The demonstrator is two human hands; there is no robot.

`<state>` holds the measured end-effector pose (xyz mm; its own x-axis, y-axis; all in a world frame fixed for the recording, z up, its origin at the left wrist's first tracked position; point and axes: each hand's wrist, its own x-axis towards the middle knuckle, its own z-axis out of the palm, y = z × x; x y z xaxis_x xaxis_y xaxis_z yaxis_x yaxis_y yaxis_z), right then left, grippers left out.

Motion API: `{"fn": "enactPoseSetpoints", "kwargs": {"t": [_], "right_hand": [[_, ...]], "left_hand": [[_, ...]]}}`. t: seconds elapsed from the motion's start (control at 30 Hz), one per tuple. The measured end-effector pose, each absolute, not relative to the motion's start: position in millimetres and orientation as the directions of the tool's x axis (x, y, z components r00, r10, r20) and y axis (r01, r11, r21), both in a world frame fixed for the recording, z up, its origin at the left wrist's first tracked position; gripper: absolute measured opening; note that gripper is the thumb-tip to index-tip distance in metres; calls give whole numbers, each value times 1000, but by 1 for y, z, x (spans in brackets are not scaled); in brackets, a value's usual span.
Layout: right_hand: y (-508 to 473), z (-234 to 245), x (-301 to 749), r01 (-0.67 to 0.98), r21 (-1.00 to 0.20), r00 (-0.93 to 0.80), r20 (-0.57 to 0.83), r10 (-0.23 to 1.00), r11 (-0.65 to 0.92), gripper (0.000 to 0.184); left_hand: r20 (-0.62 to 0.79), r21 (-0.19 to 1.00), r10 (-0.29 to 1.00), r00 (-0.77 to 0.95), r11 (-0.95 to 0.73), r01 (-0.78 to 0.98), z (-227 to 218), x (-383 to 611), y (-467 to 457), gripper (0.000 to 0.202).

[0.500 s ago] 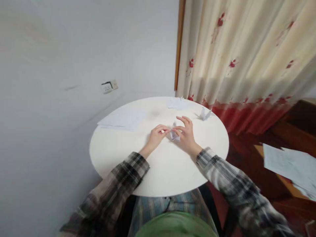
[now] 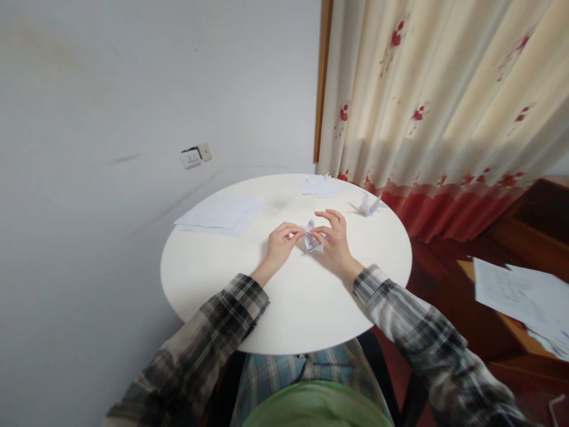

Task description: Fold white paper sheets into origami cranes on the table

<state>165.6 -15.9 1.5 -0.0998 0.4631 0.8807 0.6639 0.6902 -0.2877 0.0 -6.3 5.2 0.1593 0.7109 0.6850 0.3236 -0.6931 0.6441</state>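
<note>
A small folded white paper crane (image 2: 310,242) stands upright over the middle of the round table, between my hands. My left hand (image 2: 281,242) pinches its left side with thumb and forefinger. From the right, my right hand (image 2: 334,242) grips the paper between thumb and a finger, while its upper fingers stretch out above. My fingertips hide part of the folds. Beyond my right hand, near the table's right edge, a finished-looking paper crane (image 2: 368,204) rests with its points raised.
The white round table (image 2: 267,314) stands against a wall with a socket (image 2: 191,158). Paper sheets (image 2: 217,214) lie at its left, and smaller paper pieces (image 2: 319,186) at the back. A floral curtain (image 2: 427,136) hangs behind. Papers (image 2: 518,293) cover a wooden surface at right.
Both hands stay nearly in place, still pinching the crane. The folded paper between them has shifted slightly left and shows more of its upper point.
</note>
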Motion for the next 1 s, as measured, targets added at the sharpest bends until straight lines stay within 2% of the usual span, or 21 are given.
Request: {"fn": "enactPoseSetpoints", "kwargs": {"t": [0.4, 1.0], "right_hand": [[-15, 1, 165, 677, -262, -120, 883, 454, 688, 7], [-17, 3, 165, 645, -299, -131, 863, 488, 703, 6]], "left_hand": [[720, 615, 680, 139, -718, 327, 5, 0, -7, 12], [715, 608, 680, 161, -719, 337, 6, 1, -9, 10]]}}
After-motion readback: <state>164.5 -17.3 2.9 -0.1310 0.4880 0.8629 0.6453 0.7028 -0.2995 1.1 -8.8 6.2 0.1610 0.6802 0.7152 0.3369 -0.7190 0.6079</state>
